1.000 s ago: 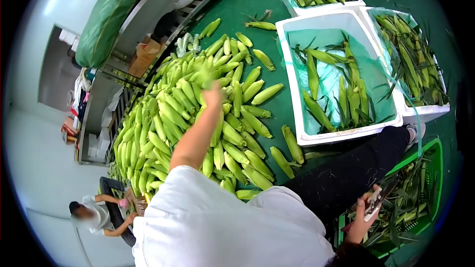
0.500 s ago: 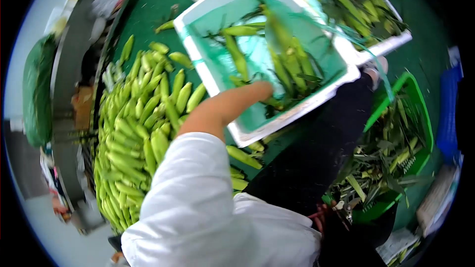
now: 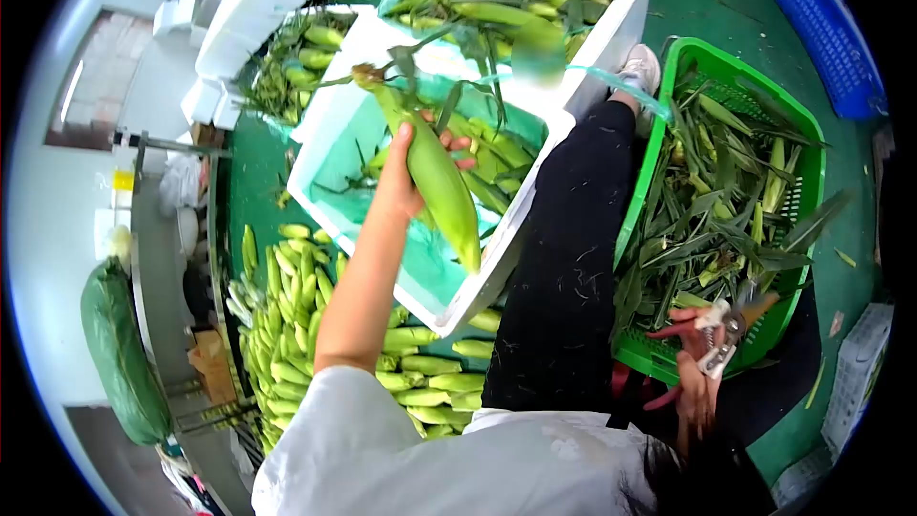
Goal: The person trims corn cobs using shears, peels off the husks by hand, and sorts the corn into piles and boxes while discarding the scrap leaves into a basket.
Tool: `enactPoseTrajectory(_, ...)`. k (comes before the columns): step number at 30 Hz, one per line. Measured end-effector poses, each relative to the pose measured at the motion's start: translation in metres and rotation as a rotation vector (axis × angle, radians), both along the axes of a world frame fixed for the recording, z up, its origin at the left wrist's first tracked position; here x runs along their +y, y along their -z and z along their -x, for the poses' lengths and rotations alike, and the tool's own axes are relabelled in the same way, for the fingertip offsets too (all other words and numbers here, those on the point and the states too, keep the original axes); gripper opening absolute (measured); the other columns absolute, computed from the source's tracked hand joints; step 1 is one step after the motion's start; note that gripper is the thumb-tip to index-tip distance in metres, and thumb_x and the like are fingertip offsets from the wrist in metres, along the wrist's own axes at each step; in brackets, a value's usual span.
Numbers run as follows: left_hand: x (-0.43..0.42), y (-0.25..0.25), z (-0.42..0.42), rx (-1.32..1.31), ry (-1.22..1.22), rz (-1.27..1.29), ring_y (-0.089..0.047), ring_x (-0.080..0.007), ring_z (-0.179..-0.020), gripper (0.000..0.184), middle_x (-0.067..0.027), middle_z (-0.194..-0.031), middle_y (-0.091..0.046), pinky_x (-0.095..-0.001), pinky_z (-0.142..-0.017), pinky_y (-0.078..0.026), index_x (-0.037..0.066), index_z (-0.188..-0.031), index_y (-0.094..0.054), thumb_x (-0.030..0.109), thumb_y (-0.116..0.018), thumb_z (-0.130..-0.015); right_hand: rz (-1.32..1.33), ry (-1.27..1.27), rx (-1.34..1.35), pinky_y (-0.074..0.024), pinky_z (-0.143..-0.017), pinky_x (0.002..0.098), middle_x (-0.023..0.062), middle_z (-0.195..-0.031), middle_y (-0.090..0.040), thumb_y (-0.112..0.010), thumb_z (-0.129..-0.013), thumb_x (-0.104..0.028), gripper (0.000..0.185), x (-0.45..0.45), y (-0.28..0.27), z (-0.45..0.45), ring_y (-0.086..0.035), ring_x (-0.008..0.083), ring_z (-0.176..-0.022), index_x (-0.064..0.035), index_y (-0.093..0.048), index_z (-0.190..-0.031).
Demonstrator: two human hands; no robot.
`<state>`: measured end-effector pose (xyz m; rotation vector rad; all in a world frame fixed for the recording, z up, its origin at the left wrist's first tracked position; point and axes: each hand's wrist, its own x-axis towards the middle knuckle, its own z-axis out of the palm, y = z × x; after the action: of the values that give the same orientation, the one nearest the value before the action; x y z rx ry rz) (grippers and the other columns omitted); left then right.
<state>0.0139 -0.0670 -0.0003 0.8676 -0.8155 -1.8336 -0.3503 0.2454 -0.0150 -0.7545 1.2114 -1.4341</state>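
Observation:
An ear of corn (image 3: 441, 193) with green husk and brown silk is in my left hand (image 3: 413, 158), raised over a white foam box (image 3: 444, 317) lined with green film. More unpeeled ears lie in that box. My right hand (image 3: 695, 373) holds pruning shears (image 3: 723, 333) with red handles, their blades spread, at the near edge of the green basket (image 3: 814, 124). Loose husks and leaves (image 3: 726, 201) fill the basket.
Trimmed corn (image 3: 296, 325) is heaped on the green floor at the lower left. Another foam box (image 3: 630, 14) full of corn stands beyond. A blue crate (image 3: 826, 29) is at the upper right, and a green sack (image 3: 122, 354) at the left.
My left hand has gone from the corn heap into the foam box and now has an unpeeled ear lifted. The view has swung right, and the shears are over the basket's edge.

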Motion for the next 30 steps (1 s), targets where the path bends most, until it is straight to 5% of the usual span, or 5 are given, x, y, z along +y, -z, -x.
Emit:
enactPoseTrajectory(4, 0.071, -0.062, 0.116, -0.069, 0.28, -0.083, -0.062, -0.0243, -0.068, 0.063, -0.0116, -0.097, -0.058, -0.0356, -0.061, -0.051, 0.01, -0.127, -0.048, 0.062, -0.051, -0.091, -0.065, -0.276, 0.322, -0.0431, -0.098, 0.0401, 0.0174, -0.122, -0.054, -0.075, -0.071, -0.011, 0.068, -0.032, -0.062, -0.004, -0.057, 0.032, -0.108, -0.0021, -0.044, -0.131)
enactPoseTrajectory(13, 0.149, -0.073, 0.233, -0.928, 0.715, 0.656, -0.064, -0.0237, -0.084, 0.046, -0.0151, -0.094, -0.067, -0.0331, -0.079, -0.05, 0.0, -0.12, -0.054, 0.031, -0.07, -0.09, -0.044, -0.214, 0.879, -0.0395, -0.098, 0.0432, 0.0201, -0.117, -0.051, -0.082, -0.068, -0.037, 0.083, -0.021, -0.069, 0.061, -0.05, 0.0381, -0.112, 0.0043, -0.044, -0.129)
enactPoseTrajectory(20, 0.135, -0.072, 0.256, -0.733, 1.313, 0.391, -0.056, -0.0168, -0.077, 0.041, -0.011, -0.085, -0.062, -0.0316, -0.073, -0.048, 0.002, -0.116, -0.056, 0.032, -0.069, -0.09, -0.035, -0.364, -0.085, -0.0431, -0.097, 0.0336, 0.0106, -0.122, -0.057, -0.077, -0.08, -0.028, 0.072, 0.02, -0.026, 0.072, -0.053, 0.017, -0.111, -0.0012, -0.043, -0.137)
enactPoseTrajectory(26, 0.153, -0.079, 0.277, -1.057, 1.282, 0.549, -0.056, -0.0159, -0.079, 0.044, -0.0103, -0.089, -0.063, -0.0306, -0.076, -0.048, 0.001, -0.117, -0.056, 0.035, -0.067, -0.091, -0.257, -0.176, -0.065, -0.0486, -0.074, 0.0251, 0.0018, -0.088, -0.062, -0.075, -0.082, -0.018, 0.043, 0.038, -0.022, 0.065, -0.059, 0.0097, -0.081, -0.002, -0.055, -0.116)
enactPoseTrajectory(30, 0.13, -0.068, 0.271, -0.703, 1.415, 0.358, -0.062, -0.0171, -0.08, 0.043, -0.0059, -0.095, -0.064, -0.0316, -0.075, -0.051, 0.0, -0.121, -0.053, 0.029, -0.065, -0.092, -0.324, -0.194, -0.306, -0.0488, -0.061, 0.024, 0.0001, -0.08, -0.062, -0.074, -0.083, -0.015, 0.037, 0.059, -0.043, 0.071, -0.058, 0.008, -0.068, -0.0022, -0.057, -0.114)
